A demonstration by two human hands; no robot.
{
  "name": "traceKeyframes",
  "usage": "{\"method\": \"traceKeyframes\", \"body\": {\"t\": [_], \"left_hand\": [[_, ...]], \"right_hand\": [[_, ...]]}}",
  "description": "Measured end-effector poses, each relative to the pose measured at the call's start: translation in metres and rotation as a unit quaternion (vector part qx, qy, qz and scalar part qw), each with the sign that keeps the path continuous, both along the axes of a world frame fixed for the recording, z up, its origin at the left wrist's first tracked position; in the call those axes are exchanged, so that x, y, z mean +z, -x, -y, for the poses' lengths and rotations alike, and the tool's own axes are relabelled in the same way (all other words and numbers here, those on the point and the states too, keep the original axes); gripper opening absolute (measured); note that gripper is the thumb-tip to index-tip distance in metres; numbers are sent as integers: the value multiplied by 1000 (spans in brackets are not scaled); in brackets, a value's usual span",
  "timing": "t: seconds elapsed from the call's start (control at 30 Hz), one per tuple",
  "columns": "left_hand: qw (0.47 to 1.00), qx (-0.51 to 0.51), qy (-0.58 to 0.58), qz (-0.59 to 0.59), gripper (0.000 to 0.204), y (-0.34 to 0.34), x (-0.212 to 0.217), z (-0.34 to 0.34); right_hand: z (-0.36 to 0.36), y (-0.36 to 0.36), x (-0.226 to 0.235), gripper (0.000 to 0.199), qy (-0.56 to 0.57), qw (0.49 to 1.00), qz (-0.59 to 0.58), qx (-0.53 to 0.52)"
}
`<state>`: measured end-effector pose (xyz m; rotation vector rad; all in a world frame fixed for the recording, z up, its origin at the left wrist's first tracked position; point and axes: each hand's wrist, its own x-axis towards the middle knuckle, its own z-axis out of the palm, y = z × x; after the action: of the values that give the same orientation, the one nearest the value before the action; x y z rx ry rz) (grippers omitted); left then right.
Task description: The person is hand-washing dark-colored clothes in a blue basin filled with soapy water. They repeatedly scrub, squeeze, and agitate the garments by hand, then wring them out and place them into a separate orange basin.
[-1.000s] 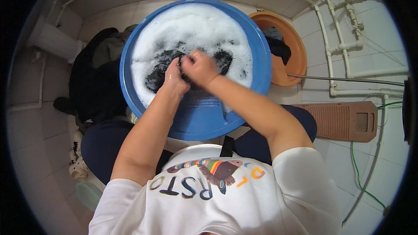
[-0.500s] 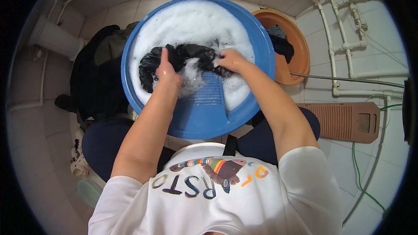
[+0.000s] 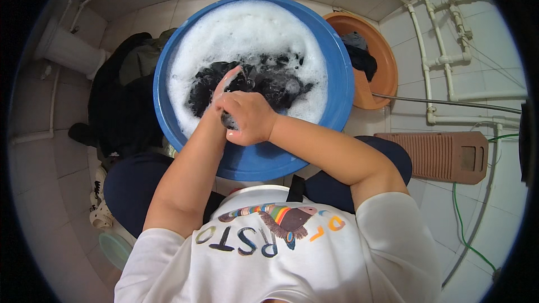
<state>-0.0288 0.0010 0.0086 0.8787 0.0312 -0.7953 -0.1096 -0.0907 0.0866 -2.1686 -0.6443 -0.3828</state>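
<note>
A black wet garment [image 3: 283, 81] lies half under white suds [image 3: 247, 25] in a big round blue tub [image 3: 161, 81]. My left hand [image 3: 225, 83] is at the garment's near left part, one digit stretched upward and its other fingers mostly hidden; it appears to grip the cloth. Crossing over my left wrist, my right hand [image 3: 250, 116] is curled round a dark, wet bit that looks like part of the same garment. My hands and forearms cover the tub's ribbed washboard slope.
Right of the tub stands an orange basin [image 3: 387, 67] with dark clothes [image 3: 362, 62]. A brown washboard [image 3: 435, 154] lies on the tiled floor beside a green cord [image 3: 460, 219]. Dark clothes [image 3: 126, 106] are heaped at left. White pipes [image 3: 429, 62] line the right wall.
My right hand has come from the garment's right end toward me and left, over my left wrist. The garment's right part has spread lower in the water.
</note>
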Motion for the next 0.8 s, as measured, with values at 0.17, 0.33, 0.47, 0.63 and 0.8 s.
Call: {"method": "traceKeyframes", "body": {"t": [0.17, 0.33, 0.47, 0.63, 0.8], "left_hand": [[958, 127, 46, -252, 18, 27, 38, 37], [967, 78, 103, -219, 27, 21, 11, 16], [966, 146, 42, -209, 29, -8, -15, 12], [920, 301, 97, -232, 37, -40, 69, -5], [844, 439, 115, -288, 79, -43, 25, -10]], "right_hand": [[56, -32, -42, 24, -9, 936, -119, -331], [12, -19, -27, 13, -64, 963, -37, -257], [24, -29, -33, 12, -25, 977, -42, -206], [104, -58, -35, 55, -116, 913, -312, -235], [132, -43, -74, 69, 177, 928, -310, -110]]}}
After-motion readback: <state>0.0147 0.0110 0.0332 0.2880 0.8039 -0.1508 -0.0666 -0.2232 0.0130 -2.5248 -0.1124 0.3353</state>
